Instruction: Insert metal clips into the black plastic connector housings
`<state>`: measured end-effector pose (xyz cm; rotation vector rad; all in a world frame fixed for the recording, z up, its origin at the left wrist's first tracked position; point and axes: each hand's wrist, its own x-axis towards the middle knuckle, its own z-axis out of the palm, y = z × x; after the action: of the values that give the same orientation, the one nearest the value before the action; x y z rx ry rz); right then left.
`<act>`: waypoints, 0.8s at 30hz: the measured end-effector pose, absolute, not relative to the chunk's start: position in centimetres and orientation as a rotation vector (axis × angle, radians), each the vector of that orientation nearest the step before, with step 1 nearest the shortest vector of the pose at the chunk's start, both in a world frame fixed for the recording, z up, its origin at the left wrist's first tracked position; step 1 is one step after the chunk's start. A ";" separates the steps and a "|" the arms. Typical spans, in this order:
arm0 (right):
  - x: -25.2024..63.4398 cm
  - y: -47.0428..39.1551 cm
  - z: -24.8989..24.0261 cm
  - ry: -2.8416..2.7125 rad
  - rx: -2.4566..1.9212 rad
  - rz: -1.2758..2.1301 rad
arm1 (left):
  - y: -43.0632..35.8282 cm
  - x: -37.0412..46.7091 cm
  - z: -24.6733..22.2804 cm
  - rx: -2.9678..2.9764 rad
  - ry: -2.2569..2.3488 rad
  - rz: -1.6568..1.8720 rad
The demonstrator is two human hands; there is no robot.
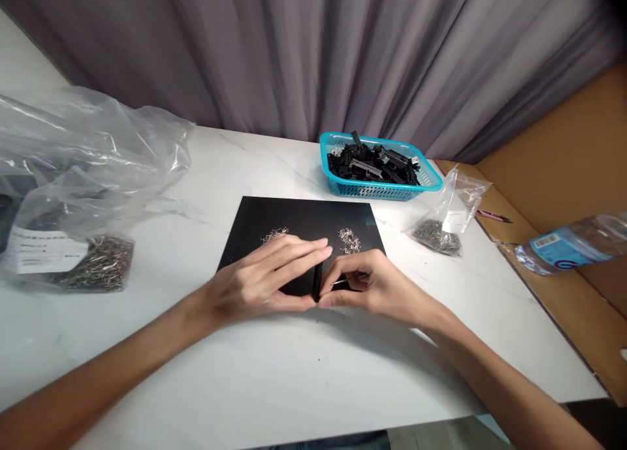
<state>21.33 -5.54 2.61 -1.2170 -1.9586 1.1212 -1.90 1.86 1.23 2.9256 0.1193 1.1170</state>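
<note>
A narrow black plastic piece (317,281) stands on edge near the front of a black mat (304,209). My left hand (267,273) grips it from the left between thumb and fingers, with the upper fingers stretched over it. From the right, my right hand (367,280) closes thumb and index finger at the lower end of that piece. A thin metal piece (339,281) shows between the right fingers; its exact kind is hidden. Beyond the hands lie two heaps of tiny bent metal pieces, a left heap (275,233) partly covered by my fingers and a right heap (349,240).
A blue basket (382,190) of black plastic parts stands at the back. Clear bags of metal pieces lie on the left (98,264) and right (437,236). Farther right, a plastic bottle (563,247) and a pink-handled tool (492,215) lie by cardboard (553,306).
</note>
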 end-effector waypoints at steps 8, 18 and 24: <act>20.3 -5.9 1.2 -1.947 -1.350 1.006 | 2.2 -2.4 0.8 3.002 0.072 1.118; 22.7 -5.4 3.3 -1.896 -1.226 0.830 | 1.9 -2.0 0.5 2.642 0.352 1.223; 23.0 -5.9 2.6 -1.938 -1.248 0.515 | 1.9 -2.2 0.6 2.572 0.438 1.230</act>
<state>23.03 -5.88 2.61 -1.2478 -1.9381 0.5146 -2.15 1.93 0.64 2.5720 0.4380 1.2305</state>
